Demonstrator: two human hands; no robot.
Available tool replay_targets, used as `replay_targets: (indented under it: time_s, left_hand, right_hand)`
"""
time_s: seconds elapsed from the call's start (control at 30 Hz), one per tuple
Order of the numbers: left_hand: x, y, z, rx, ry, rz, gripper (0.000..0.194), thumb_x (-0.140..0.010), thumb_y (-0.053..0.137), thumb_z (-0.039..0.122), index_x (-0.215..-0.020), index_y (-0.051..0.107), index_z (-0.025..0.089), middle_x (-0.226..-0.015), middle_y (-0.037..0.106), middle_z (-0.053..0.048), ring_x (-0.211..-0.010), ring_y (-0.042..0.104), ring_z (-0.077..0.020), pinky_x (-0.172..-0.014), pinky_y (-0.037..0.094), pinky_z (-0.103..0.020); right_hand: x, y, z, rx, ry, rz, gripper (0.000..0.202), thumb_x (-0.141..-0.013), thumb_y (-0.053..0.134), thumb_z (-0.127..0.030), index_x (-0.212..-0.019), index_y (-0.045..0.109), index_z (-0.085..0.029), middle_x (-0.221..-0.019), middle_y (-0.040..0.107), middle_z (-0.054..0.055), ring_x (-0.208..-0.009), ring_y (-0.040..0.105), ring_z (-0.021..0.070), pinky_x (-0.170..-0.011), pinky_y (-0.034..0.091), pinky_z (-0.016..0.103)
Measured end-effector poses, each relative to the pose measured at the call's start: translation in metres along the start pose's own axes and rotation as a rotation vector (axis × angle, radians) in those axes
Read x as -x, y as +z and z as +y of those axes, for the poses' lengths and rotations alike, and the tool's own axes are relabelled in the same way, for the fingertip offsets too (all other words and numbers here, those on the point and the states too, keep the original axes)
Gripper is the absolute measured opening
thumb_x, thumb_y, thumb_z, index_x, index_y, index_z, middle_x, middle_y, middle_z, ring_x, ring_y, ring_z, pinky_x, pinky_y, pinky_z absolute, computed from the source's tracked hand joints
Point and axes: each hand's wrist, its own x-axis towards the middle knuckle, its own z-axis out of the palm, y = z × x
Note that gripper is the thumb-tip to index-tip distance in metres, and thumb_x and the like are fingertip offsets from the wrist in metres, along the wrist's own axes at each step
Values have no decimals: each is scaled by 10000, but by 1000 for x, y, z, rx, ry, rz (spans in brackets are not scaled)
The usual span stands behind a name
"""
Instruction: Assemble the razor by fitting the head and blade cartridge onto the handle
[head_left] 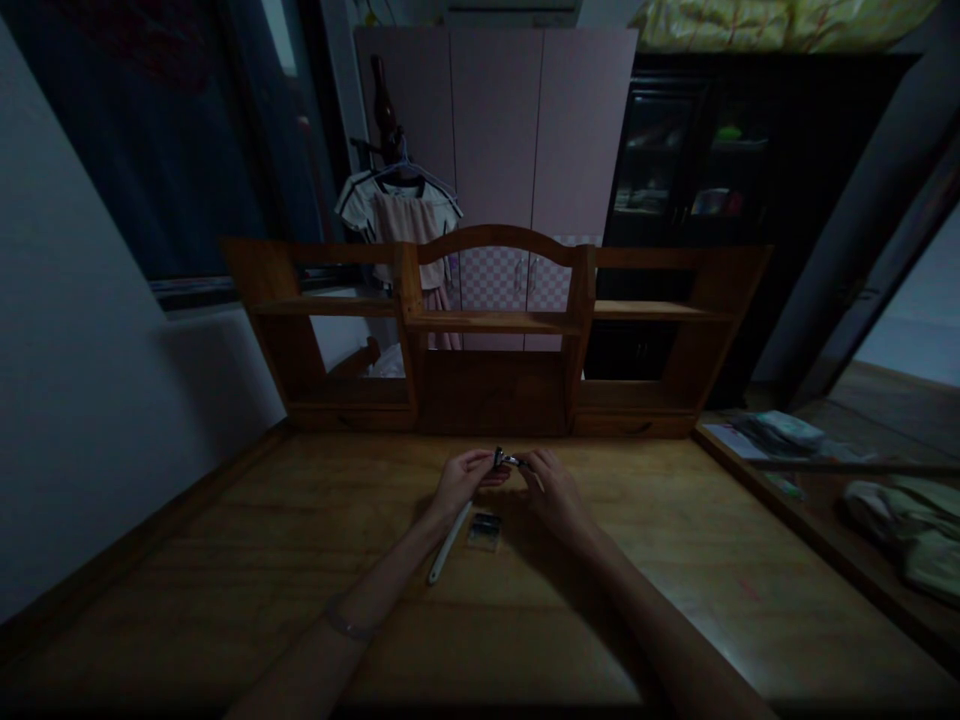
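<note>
Above the wooden desk (pixel 337 520), my left hand (pixel 461 482) pinches the dark head of a small razor-like object (pixel 510 460). My right hand (pixel 551 488) is closed on the thin metallic handle end of the same object, to the right. A small clear case (pixel 484 531) with dark pieces inside lies on the desk below the hands. Beside it, a white stick-like handle (pixel 448 548) lies slanted, its upper end close under my left hand.
A wooden shelf unit (pixel 491 322) stands along the desk's back edge. The white wall (pixel 97 330) borders the left side. Beyond the right edge are a plastic-wrapped packet (pixel 787 430) and folded cloth (pixel 919 530). Clothes (pixel 401 205) hang behind the shelf.
</note>
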Motion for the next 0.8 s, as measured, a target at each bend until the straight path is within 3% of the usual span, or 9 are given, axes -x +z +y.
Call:
replay_targets:
  time_s: [0.33, 0.8]
  left_hand:
    - [5, 0, 5, 14, 29, -5, 285, -733, 645, 315, -917, 617, 98, -893, 710, -141, -787, 688, -232, -767, 536, -355]
    - [1, 2, 3, 32, 33, 13, 359, -676, 729, 354, -898, 655, 82, -893, 709, -131, -791, 680, -228, -813, 520, -380]
  right_hand:
    - [1, 0, 4, 27, 22, 18, 252, -933, 380, -181, -1097, 568, -215, -999, 564, 74, -930, 524, 194, -805, 419, 306]
    - [2, -1, 4, -10, -19, -11, 238, -913, 434, -175, -1098, 575, -227, -996, 565, 59, -918, 532, 177, -799, 428, 293]
